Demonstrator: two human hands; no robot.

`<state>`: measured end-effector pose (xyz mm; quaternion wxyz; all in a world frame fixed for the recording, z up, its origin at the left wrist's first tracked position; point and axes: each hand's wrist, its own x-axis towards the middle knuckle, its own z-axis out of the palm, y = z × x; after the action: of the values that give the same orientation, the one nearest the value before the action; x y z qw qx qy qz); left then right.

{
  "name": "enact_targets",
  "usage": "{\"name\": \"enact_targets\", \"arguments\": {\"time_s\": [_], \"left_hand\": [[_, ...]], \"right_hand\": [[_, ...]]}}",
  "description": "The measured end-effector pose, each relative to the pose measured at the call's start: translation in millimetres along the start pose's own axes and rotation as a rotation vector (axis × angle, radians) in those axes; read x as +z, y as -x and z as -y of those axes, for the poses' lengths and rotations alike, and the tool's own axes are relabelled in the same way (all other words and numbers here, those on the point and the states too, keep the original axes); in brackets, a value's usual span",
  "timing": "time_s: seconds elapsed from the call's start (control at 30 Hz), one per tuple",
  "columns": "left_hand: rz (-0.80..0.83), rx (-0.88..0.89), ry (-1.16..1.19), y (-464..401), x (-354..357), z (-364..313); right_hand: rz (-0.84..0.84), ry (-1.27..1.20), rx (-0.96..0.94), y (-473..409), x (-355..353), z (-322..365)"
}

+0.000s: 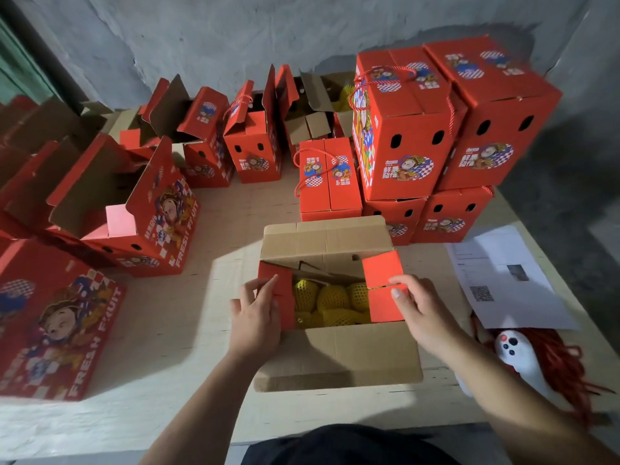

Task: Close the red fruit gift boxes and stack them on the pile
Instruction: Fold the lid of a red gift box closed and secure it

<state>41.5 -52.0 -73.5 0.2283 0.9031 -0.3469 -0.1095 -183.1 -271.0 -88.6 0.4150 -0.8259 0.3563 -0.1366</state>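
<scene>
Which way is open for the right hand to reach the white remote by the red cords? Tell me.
Probably yes, rightward. The right hand holds the open box's red flap; the white remote lies uncovered on the table just beside that forearm, nothing between them.

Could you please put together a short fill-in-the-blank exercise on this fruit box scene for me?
1. The fruit inside the open box sits in ____ foam nets.
2. The left hand and right hand each hold a ____ side flap.
3. The pile of closed boxes stands at the table's far ____.

Missing words: yellow; red; right
</scene>
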Motion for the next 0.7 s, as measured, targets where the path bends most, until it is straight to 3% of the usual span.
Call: {"name": "enact_targets", "arguments": {"time_s": [0.2, 0.33, 0.43, 0.53, 0.6, 0.7], "left_hand": [[-0.111, -0.122, 0.085, -1, -3, 0], [-0.150, -0.252, 0.288, -23, -1, 1], [-0.076, -0.386, 0.362, -38, 9, 5], [-0.020, -0.411, 0.463, -53, 7, 4], [-0.025, -0.435, 0.539, -55, 6, -1], [-0.097, -0.388, 0.597, -47, 6, -4]], "right_hand": [[-0.129, 0.111, 0.008, -27, 11, 6], [-0.009, -0.038, 0.104, -24, 12, 0], [0.076, -0.102, 0.175, -26, 5, -2], [0.116, -0.283, 0.320, -43, -3, 8], [0.078, -0.412, 0.418, -52, 0, 17], [-0.031, -0.273, 0.320, -52, 16, 23]]}}
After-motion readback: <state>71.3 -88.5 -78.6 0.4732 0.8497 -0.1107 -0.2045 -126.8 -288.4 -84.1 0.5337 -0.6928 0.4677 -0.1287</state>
